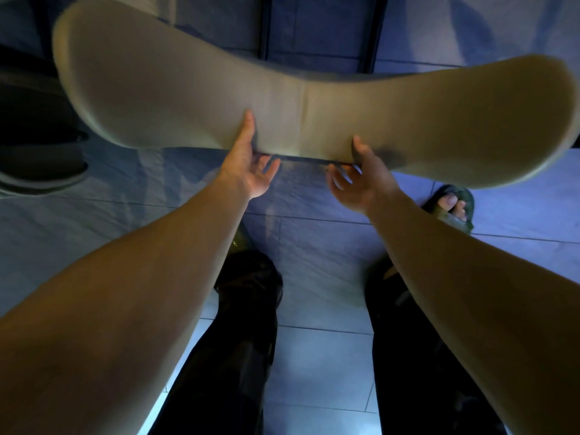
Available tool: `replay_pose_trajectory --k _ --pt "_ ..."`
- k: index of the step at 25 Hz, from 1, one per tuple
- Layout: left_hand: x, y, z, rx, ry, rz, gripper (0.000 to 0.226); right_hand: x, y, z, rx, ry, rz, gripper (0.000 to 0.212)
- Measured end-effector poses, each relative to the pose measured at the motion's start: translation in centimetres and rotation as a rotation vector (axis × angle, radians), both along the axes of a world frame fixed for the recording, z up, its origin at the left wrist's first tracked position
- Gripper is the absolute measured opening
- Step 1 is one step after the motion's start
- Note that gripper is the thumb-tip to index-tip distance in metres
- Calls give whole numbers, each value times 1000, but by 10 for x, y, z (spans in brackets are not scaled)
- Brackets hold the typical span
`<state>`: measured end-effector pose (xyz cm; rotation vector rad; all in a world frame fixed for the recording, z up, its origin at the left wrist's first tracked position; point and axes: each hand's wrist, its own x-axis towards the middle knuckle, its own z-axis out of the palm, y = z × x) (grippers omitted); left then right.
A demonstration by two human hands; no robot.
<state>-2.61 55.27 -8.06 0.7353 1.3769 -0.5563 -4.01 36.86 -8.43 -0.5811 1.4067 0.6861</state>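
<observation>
A long beige cushion (219, 98) with a seam across its middle stretches over the upper half of the view, above the floor, and looks slightly blurred. My left hand (251, 164) holds its near edge left of the seam, thumb lying on top and fingers reaching under the edge. My right hand (354, 180) holds the same edge right of the seam, thumb on top and fingers spread beneath. The cushion's underside is hidden.
Grey floor tiles (314, 356) lie below. My legs in dark trousers (248, 309) stand under my arms, with a sandalled foot (452, 208) at the right. A dark rounded object (37, 152) sits at the left. Dark vertical frames (265, 26) rise behind the cushion.
</observation>
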Motion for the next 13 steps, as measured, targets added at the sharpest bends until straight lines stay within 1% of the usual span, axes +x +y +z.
replay_pose_trajectory --k 3,8,10,13 --pt "-1 -2 1 -26 -7 2 59 -1 1 0 13 -6 -22 32" --pt "2 3 5 -57 -1 -15 64 2 5 3 -36 13 -6 33" --pt "2 3 7 -53 12 -23 61 2 5 7 -59 25 -11 33" --pt "-3 4 16 -65 13 -22 52 2 2 24 -51 9 -7 35"
